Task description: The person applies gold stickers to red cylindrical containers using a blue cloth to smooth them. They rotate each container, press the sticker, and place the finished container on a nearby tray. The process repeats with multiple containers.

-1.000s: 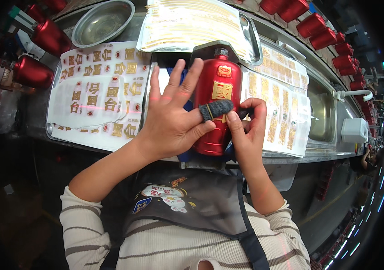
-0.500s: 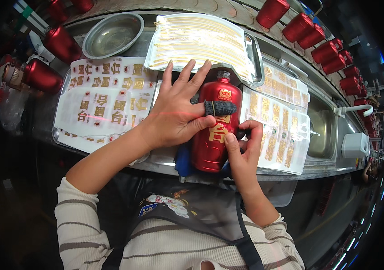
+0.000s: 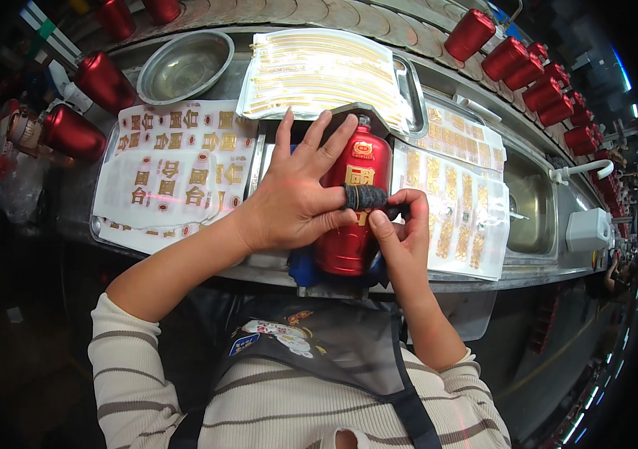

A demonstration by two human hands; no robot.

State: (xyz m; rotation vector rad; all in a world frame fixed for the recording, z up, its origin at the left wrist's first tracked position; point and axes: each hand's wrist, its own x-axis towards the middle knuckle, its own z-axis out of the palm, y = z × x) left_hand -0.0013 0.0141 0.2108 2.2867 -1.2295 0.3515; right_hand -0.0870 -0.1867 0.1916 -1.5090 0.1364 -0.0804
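Note:
A shiny red bottle (image 3: 341, 258) with gold characters and a gold emblem lies in front of me, neck pointing away, over a blue cloth (image 3: 302, 268). My left hand (image 3: 289, 191) has its fingers spread. One finger, in a dark knitted finger cover (image 3: 365, 197), presses across the bottle's front, and the thumb rests just below it. That finger hides most of the lower gold character. My right hand (image 3: 405, 236) is closed at the bottle's right side, thumb on the front and bent fingers against the edge. Whether a small piece sits in that pinch cannot be seen.
White sheets of gold stickers lie left (image 3: 173, 176) and right (image 3: 453, 217). Behind are a sheet of gold strips (image 3: 322, 71) and a steel bowl (image 3: 186, 67). A sink (image 3: 532, 213) and white jug (image 3: 588, 230) stand right. Red bottles (image 3: 471, 35) line a conveyor (image 3: 379, 26).
My covered finger has slid down the bottle's front, baring the upper gold character and covering the lower one. My right hand stays at the bottle's side. The whole view has shifted slightly.

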